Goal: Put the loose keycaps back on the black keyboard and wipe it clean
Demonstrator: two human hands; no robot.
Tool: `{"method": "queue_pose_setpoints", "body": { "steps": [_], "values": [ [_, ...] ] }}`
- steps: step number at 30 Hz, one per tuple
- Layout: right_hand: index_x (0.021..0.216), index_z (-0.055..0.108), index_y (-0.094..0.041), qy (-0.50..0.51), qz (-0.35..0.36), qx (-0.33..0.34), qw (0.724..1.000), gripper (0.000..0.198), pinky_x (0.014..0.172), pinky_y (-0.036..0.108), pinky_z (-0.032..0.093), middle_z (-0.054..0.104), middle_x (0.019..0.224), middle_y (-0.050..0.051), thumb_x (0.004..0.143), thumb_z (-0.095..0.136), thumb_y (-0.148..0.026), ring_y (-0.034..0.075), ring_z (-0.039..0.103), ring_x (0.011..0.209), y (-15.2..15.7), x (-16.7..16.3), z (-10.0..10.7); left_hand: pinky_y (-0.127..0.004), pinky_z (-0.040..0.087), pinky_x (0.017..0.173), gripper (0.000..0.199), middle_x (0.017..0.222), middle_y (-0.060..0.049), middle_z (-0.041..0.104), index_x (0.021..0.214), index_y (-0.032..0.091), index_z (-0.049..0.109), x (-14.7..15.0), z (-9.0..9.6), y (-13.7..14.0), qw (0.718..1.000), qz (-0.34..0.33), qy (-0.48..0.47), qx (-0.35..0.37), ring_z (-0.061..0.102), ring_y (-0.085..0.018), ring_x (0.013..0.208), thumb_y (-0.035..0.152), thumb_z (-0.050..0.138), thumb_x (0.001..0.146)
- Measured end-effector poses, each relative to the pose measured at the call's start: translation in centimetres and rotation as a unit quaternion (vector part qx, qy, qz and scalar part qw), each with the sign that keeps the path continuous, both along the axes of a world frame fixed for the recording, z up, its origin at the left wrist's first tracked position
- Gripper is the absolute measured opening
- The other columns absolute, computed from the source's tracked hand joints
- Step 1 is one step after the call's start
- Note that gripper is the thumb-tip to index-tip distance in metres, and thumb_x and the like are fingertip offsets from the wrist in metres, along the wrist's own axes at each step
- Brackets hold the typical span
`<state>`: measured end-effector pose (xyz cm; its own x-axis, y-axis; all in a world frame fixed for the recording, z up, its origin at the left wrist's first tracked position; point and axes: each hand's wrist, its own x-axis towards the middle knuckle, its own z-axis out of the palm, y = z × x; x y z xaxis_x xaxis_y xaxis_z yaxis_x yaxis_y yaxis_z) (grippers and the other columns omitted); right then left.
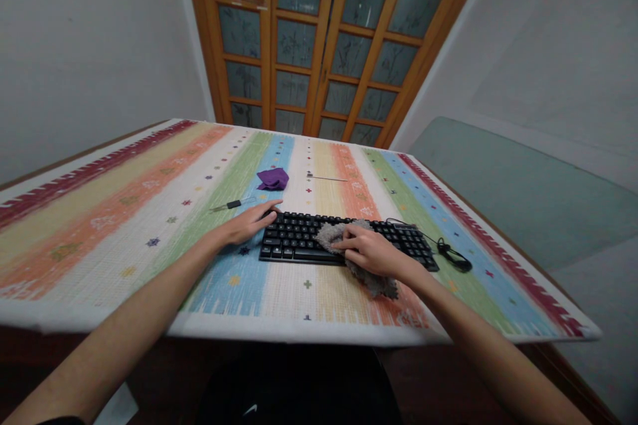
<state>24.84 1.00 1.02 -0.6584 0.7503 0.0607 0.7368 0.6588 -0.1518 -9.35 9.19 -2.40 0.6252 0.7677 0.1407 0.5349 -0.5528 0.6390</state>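
Note:
A black keyboard [299, 254] lies flat on the striped tablecloth, close to the table's front edge. My left hand [248, 222] grips it at the back left corner, the thumb and fingers around that corner. On the middle right of the keys, my right hand [366, 249] presses a fluffy grey cloth [329, 232], with the fingers closed over it. Part of the cloth drapes over the keyboard's front edge onto the table. The keys under the cloth and hand are hidden.
Behind the keyboard lie a crumpled purple cloth [273, 178] and a thin rod-like tool [326, 178]. Left of it is a small dark-handled item [233, 204], perhaps a brush. The coiled cable [453, 255] rests at right. Wooden glazed doors [312, 46] stand beyond the table.

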Motion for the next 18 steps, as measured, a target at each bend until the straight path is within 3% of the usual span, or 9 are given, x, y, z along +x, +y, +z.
{"method": "queue_pose_setpoints", "body": {
  "steps": [18],
  "values": [
    [0.114, 0.078, -0.025, 0.047, -0.045, -0.015, 0.998, 0.039, 0.083, 0.033, 0.047, 0.061, 0.094, 0.005, 0.088, 0.054, -0.009, 0.018, 0.059, 0.085, -0.3, 3.7, -0.9, -0.043, 0.037, 0.112, 0.069, 0.146, -0.015, 0.056, 0.155, 0.016, 0.035, 0.1, 0.1, -0.1, 1.0, 0.002, 0.001, 0.003, 0.056, -0.031, 0.127, 0.057, 0.028, 0.1]
  ]
}}
